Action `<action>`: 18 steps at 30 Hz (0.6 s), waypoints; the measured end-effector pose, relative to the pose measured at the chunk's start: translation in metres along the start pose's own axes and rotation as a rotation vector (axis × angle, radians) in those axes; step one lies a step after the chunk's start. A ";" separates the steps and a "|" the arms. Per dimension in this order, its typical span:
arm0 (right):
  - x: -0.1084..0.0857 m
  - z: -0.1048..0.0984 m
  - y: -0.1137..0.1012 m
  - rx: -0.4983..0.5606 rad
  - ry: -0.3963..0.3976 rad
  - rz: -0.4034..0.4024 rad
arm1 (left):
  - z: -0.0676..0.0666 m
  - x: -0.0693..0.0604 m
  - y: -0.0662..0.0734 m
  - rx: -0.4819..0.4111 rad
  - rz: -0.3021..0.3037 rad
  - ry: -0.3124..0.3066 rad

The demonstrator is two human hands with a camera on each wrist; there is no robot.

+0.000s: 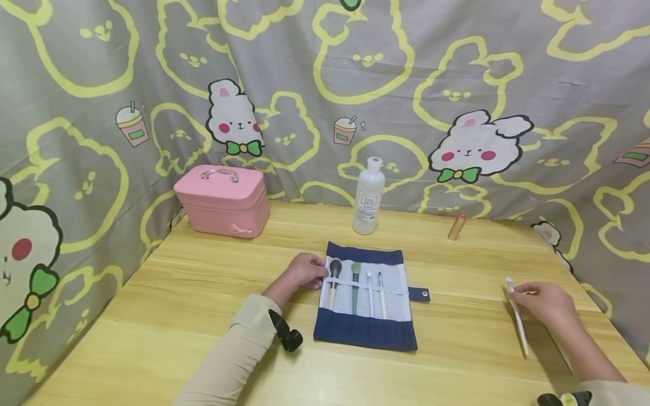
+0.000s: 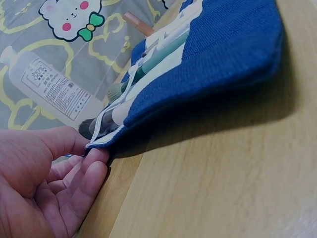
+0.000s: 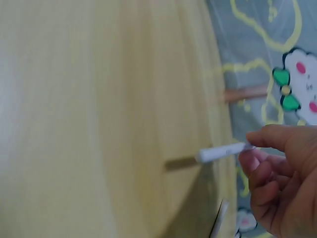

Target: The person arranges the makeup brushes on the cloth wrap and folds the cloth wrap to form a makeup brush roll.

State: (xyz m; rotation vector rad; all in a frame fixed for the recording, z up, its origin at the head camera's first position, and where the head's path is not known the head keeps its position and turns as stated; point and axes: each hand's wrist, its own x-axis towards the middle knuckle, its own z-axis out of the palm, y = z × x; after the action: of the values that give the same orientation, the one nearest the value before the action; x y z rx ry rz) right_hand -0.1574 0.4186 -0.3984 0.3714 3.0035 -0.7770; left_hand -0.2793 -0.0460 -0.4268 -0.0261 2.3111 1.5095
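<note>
A navy brush roll lies unfolded, with several brushes side by side under its white strap. My left hand is at its left edge; in the left wrist view the thumb and fingers of that hand pinch the fabric edge beside a dark-bristled brush. Off to the right of the roll, my right hand holds a slim white stick. Seen from the right wrist, the thumb and index finger of this hand pinch one end of the white stick.
At the back left stands a pink case. A clear labelled bottle stands behind the roll. An orange-brown tube is at the back right. Another thin stick shows low in the right wrist view. Patterned curtain surrounds the table.
</note>
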 end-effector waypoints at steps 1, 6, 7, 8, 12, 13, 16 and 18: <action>0.000 0.001 -0.006 0.027 0.016 -0.009 | 0.000 0.000 0.000 0.001 0.002 0.000; 0.001 0.008 -0.046 0.227 0.071 -0.036 | 0.000 0.000 0.000 -0.001 0.002 0.001; 0.002 0.009 -0.054 0.266 0.075 -0.042 | 0.000 0.000 0.000 -0.004 0.002 0.000; 0.003 0.011 -0.062 0.310 0.080 -0.049 | 0.000 -0.001 0.001 -0.007 -0.001 0.001; 0.008 0.020 -0.092 0.483 0.095 -0.084 | -0.001 -0.001 0.000 -0.015 0.002 -0.002; 0.009 0.023 -0.099 0.532 0.095 -0.092 | -0.001 0.000 0.000 -0.016 0.002 -0.003; 0.014 0.034 -0.117 0.673 0.104 -0.115 | 0.000 0.001 -0.001 -0.014 0.005 -0.004; 0.017 0.041 -0.127 0.748 0.114 -0.126 | 0.000 0.001 -0.002 -0.008 0.004 -0.002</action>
State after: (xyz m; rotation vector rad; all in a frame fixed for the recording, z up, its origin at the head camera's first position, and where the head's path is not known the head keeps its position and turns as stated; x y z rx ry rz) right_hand -0.2054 0.2947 -0.3754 0.2292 2.7230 -1.9386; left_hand -0.2799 -0.0467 -0.4286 -0.0222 2.3051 1.5201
